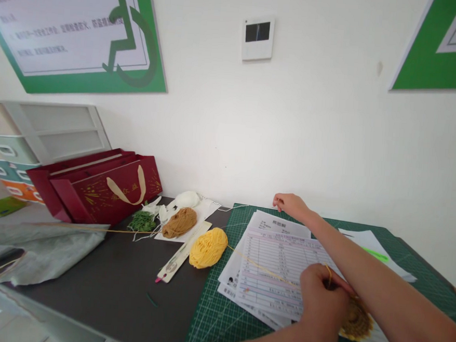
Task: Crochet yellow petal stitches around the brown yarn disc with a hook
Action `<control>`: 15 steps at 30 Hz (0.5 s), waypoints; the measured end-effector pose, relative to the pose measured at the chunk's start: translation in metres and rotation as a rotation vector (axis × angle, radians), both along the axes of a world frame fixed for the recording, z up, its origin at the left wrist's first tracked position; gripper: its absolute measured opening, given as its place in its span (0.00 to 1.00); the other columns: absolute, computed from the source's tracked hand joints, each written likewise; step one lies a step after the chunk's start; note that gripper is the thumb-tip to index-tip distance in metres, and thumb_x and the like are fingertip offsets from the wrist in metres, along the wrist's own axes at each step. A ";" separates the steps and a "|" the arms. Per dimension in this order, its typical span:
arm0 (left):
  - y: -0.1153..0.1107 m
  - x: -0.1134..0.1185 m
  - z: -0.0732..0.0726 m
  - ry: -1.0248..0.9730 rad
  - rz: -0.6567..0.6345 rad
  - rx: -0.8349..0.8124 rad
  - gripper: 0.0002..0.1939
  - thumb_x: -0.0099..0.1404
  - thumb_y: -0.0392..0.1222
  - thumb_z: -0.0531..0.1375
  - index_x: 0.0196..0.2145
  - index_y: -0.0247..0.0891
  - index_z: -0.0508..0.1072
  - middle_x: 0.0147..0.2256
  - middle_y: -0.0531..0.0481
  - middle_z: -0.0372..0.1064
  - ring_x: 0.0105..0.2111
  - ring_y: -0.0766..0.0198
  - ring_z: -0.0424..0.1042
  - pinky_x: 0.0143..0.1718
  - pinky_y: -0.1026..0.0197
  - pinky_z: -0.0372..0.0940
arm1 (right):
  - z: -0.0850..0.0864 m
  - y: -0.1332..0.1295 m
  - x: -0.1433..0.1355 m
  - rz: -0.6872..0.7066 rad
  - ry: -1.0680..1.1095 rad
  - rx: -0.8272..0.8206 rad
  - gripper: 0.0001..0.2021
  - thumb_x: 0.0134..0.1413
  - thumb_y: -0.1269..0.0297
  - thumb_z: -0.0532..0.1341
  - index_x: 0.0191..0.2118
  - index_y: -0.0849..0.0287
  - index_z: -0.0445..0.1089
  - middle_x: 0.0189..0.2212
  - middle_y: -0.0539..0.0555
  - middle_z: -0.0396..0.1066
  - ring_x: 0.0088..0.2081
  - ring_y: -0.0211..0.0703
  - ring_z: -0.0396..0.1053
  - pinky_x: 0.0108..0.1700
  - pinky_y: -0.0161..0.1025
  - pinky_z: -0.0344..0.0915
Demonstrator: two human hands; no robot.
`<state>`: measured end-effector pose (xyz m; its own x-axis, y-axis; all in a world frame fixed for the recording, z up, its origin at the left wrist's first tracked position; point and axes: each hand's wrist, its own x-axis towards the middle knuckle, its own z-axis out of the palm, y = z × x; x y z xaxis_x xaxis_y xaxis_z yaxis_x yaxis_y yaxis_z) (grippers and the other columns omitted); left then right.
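The dark surface (118, 283) carries a green cutting mat (221, 316), and on the mat lies a stack of printed sheets (271, 268). Red gift bags (105, 188) stand at the back left, beside brown and white yarn. The yellow yarn ball (208, 248) sits just left of the sheets, its strand (260, 267) running across them to the left hand (322, 308). That hand's fingers are curled together, pinching the strand over a small round yellow-brown crocheted piece (356, 321) near the mat's front edge. The right hand (290, 202) reaches far back with fingers pressed together, seemingly gripping a thin thread. To work well, keep the strand lightly taut and clear of the sheets' edges.
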<state>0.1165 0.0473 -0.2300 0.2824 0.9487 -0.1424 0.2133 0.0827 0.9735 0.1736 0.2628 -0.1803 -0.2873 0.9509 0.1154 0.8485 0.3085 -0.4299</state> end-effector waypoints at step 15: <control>0.014 -0.018 0.012 0.001 0.103 0.079 0.13 0.72 0.46 0.62 0.49 0.37 0.76 0.49 0.44 0.75 0.45 0.55 0.76 0.47 0.48 0.73 | 0.011 -0.025 0.020 0.096 0.126 -0.054 0.17 0.66 0.58 0.62 0.57 0.57 0.69 0.57 0.59 0.71 0.52 0.50 0.74 0.52 0.53 0.74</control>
<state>0.0989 0.0612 -0.2177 0.1828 0.9809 -0.0667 0.2087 0.0276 0.9776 0.1936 0.2375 -0.1691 -0.3640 0.9254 0.1056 0.7546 0.3594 -0.5490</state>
